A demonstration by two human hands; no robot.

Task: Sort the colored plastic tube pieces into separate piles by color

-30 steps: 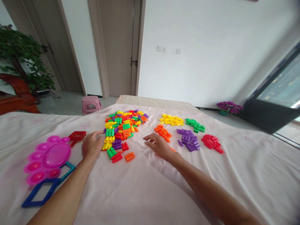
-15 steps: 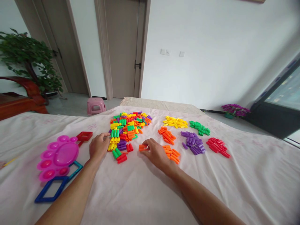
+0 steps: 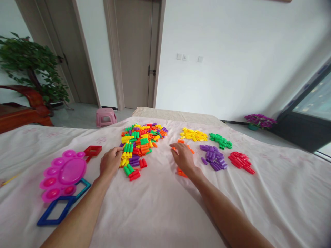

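Note:
My left hand (image 3: 110, 161) rests at the left edge of a mixed pile of coloured plastic pieces (image 3: 141, 137), its fingertips touching green and yellow ones; whether they grip one is unclear. Over the orange pieces (image 3: 182, 173) is my right hand (image 3: 183, 156), fingers apart, covering part of them. An orange piece shows by its fingertips, and I cannot make out whether it is held. Sorted groups lie farther right: yellow (image 3: 193, 134), green (image 3: 220, 141), purple (image 3: 213, 157) and red (image 3: 240, 161).
On the cloth-covered table (image 3: 144, 213), at left, lie a pink paw-shaped tray (image 3: 72, 171), a blue square frame (image 3: 56, 210), a teal frame (image 3: 83, 188) and a red frame (image 3: 92, 151). A pink stool (image 3: 106, 117) stands beyond the table.
My right hand has moved right and slightly up, from beside the mixed pile to over the orange pieces. The orange piece it held is no longer at its former spot. My left hand has barely moved.

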